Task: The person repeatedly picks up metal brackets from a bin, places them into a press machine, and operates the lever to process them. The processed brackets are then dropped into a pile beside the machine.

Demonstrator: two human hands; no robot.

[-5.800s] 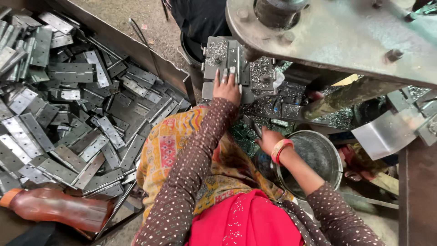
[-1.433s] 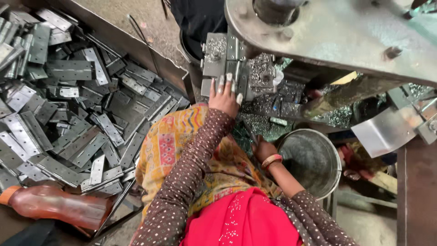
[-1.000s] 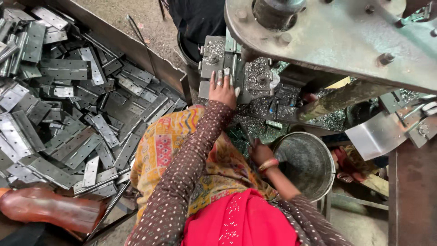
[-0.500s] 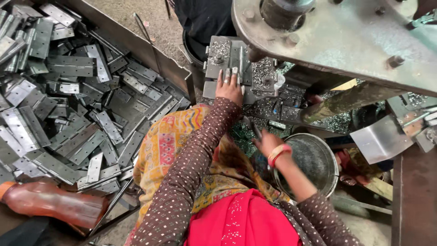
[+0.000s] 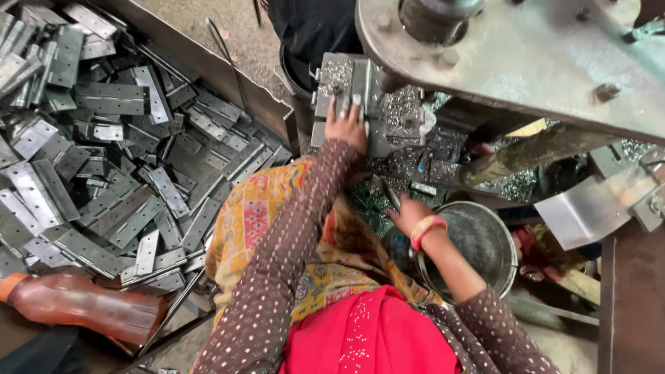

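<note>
Head view. My left hand (image 5: 346, 125) lies flat, fingers spread, on the grey metal plate (image 5: 350, 83) at the press bed's near edge; plate's long axis runs left-right. My right hand (image 5: 409, 215), loosely released and empty, hovers beside the steel bucket (image 5: 485, 242), farther off.

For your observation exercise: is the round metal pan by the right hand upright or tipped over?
Upright: the metal pan shows its open mouth and inside to the camera, beside the right hand.
</note>
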